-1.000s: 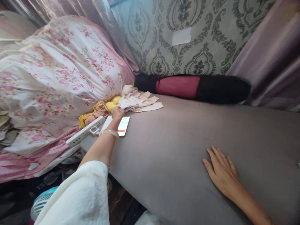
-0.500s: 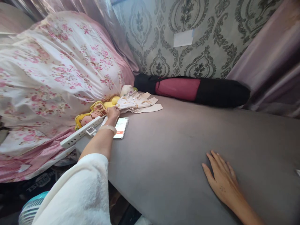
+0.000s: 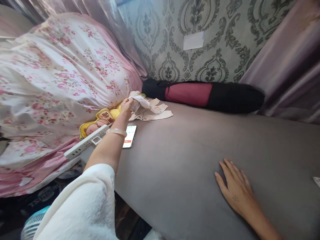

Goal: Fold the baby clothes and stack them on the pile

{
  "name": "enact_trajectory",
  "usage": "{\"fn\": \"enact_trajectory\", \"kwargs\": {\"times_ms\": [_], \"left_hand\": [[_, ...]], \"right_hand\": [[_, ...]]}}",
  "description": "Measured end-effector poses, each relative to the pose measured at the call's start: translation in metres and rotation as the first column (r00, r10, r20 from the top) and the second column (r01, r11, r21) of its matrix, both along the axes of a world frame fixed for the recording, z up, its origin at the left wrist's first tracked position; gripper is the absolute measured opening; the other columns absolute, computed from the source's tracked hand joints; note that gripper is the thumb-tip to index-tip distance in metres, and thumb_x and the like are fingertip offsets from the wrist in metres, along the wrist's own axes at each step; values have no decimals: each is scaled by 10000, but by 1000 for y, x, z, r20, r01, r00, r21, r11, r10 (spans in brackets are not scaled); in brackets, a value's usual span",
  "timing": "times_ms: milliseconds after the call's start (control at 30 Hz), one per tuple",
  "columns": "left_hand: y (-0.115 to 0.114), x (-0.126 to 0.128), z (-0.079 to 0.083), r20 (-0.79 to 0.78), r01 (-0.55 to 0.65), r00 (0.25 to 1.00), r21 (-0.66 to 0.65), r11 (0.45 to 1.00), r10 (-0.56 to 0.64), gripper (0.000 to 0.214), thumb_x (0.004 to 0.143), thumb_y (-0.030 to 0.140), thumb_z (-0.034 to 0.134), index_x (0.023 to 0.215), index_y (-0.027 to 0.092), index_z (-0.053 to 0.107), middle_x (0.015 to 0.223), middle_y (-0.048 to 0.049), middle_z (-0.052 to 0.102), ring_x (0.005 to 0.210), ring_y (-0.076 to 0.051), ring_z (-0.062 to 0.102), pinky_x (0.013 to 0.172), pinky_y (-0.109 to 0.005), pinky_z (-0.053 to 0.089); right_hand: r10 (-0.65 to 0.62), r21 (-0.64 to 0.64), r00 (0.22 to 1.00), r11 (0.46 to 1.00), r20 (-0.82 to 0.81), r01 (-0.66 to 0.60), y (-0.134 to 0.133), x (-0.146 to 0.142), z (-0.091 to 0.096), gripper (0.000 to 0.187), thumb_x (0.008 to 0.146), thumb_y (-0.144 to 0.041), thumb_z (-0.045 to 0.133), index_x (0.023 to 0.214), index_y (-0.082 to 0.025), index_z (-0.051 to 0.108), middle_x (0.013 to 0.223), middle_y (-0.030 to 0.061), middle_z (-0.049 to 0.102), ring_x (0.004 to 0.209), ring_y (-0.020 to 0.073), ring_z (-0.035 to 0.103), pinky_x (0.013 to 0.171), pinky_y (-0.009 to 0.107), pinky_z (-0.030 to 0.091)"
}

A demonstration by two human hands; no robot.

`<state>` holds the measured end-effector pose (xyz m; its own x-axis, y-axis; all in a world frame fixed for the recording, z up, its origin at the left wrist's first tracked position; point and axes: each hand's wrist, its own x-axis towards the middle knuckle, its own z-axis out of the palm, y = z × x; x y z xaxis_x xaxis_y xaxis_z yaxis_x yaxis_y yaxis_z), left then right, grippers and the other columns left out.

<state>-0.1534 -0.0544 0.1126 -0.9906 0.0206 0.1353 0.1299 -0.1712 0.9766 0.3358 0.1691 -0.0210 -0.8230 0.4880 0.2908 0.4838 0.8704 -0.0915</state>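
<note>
My left hand (image 3: 126, 106) is closed on one edge of a small cream garment (image 3: 150, 111) with a light brown print, and that edge is lifted off the grey surface (image 3: 175, 153). The garment's far part still lies flat. What kind of garment it is, I cannot tell. Flat on the grey surface, fingers slightly spread, rests my right hand (image 3: 235, 188), holding nothing. Beside my left forearm a phone (image 3: 130, 136) with a lit screen lies partly hidden.
A white power strip (image 3: 86, 142) with a white plug and a yellow cartoon cushion (image 3: 92, 126) sit at left. Along the wall lies a long black and red bag (image 3: 190, 95). Floral bedding (image 3: 62, 73) rises at far left; a fan (image 3: 35, 223) stands below the edge.
My left hand has moved up and slightly right, raising the near edge of the garment and folding it back. My right hand has stayed in place.
</note>
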Motion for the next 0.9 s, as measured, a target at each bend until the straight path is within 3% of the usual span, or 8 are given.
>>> {"fn": "enact_trajectory", "kwargs": {"times_ms": [167,267,567,733,833,900], "left_hand": [[37,26,8,-116,169,982,185,968,-149,302,716,402,734,732,200,510,649,44,562,686,-126,591,655,-231,472],[61,50,8,-96,230,973,286,930,-211,263,774,373,713,735,197,522,663,39,571,712,-117,594,703,-230,472],[118,155,-19,-8,397,885,531,748,-465,290,763,394,744,766,181,546,681,51,591,658,-93,592,685,-226,448],[135,207,-27,16,470,800,604,644,-599,278,735,353,768,763,181,552,680,65,598,618,-72,583,654,-208,447],[140,237,-25,44,494,753,622,608,-657,277,736,355,770,768,188,552,688,62,606,658,-87,611,677,-215,466],[141,255,-22,64,507,723,627,591,-688,284,733,366,773,780,191,555,709,57,618,685,-97,624,696,-225,476]], "right_hand": [[0,-9,1000,1000,3,0,0,1,0,634,961,-485,211,1347,-83,513,1448,159,471,1360,304,396,1130,512,283],[-3,-20,1000,1000,-1,3,0,1,0,636,962,-486,202,1349,-86,512,1455,160,463,1363,307,393,1127,517,285],[-3,-72,1000,997,26,5,1,1,4,620,962,-483,212,1350,-97,504,1461,169,451,1378,309,370,1128,532,282],[-1,-210,999,978,-34,-6,2,-10,10,590,953,-490,251,1358,-124,477,1430,172,482,1354,319,404,1116,549,292],[-42,-353,989,936,-145,-12,-2,-27,20,635,931,-530,324,1409,-120,400,1373,200,522,1291,317,479,1072,512,373],[-74,-412,961,910,-265,-44,-5,-41,27,708,903,-549,397,1451,-107,319,1431,219,451,1316,326,449,1071,506,377]]}}
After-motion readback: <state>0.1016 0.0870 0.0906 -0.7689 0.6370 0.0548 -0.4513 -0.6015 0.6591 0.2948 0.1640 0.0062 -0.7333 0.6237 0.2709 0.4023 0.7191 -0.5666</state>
